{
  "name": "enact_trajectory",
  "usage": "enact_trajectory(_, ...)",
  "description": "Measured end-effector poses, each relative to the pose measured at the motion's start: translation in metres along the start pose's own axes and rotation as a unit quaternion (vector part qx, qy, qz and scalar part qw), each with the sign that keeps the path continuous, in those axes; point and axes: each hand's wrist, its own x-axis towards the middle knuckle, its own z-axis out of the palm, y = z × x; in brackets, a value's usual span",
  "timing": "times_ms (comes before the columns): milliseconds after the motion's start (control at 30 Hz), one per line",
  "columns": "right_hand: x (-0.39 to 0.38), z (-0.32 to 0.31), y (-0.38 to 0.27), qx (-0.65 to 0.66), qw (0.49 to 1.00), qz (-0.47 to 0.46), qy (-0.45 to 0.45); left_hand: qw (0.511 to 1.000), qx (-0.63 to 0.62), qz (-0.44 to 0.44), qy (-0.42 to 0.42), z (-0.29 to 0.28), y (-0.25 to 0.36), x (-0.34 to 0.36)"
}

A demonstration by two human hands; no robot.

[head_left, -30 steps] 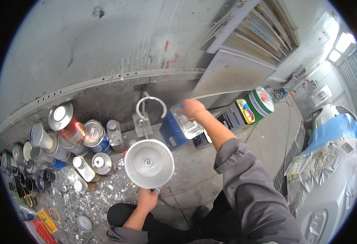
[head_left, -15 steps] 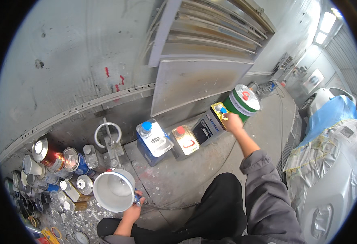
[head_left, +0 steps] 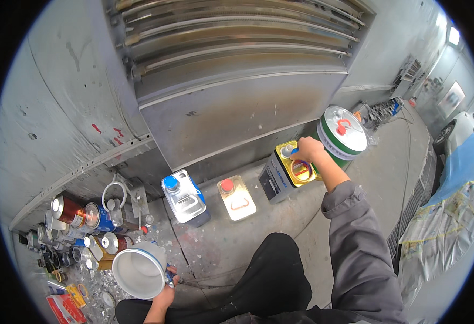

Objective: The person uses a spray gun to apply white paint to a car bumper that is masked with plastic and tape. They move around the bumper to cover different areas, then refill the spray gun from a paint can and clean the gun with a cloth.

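My left hand [head_left: 165,293], low on the left, is closed round the blue-and-metal handle of what looks like a spray gun [head_left: 170,276]. Its large white cup [head_left: 140,270] faces up with its mouth uncovered; the inside looks pale, and I cannot tell how much is in it. My right hand [head_left: 310,149] reaches over a dark rectangular can [head_left: 275,181] with a yellow top. Its fingers are closed on a small blue cap [head_left: 295,152], partly hidden, beside the can's pale spout [head_left: 287,149]. A round carry handle [head_left: 302,170] stands on the same top.
A blue-capped can [head_left: 184,200] and a red-capped can [head_left: 237,198] stand by the wall. Behind my right hand is a green-and-white drum [head_left: 344,132]. Several paint tins [head_left: 67,210] crowd the left floor. A sheet-covered car [head_left: 447,216] stands at right; a hose [head_left: 407,156] crosses the floor.
The view has shifted, bringing the wall vent further into the picture. My right hand remains at the yellow-topped can with the blue cap; my left still holds the spray gun.
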Motion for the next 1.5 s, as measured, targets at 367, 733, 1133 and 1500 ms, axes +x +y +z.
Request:
enact_trajectory(367, 0.009, -0.007, -0.001, -0.034, 0.997, -0.067, 0.030, 0.998, 0.006, -0.031, 0.048, 0.018, 0.024, 0.001)
enact_trajectory(733, 0.027, 0.013, 0.021, -0.068, 0.943, -0.313, 0.085, 0.999, 0.013, -0.015, 0.049, 0.022, 0.016, 0.006)
enact_trajectory(1133, 0.036, 0.007, 0.006, -0.120, 0.960, -0.248, 0.042, 0.999, 0.042, -0.020, 0.019, 0.027, 0.022, 0.010)
enact_trajectory(1500, 0.016, -0.005, -0.004, -0.069, 0.976, -0.203, 0.034, 0.992, 0.122, -0.016, -0.026, 0.024, -0.002, 0.008)
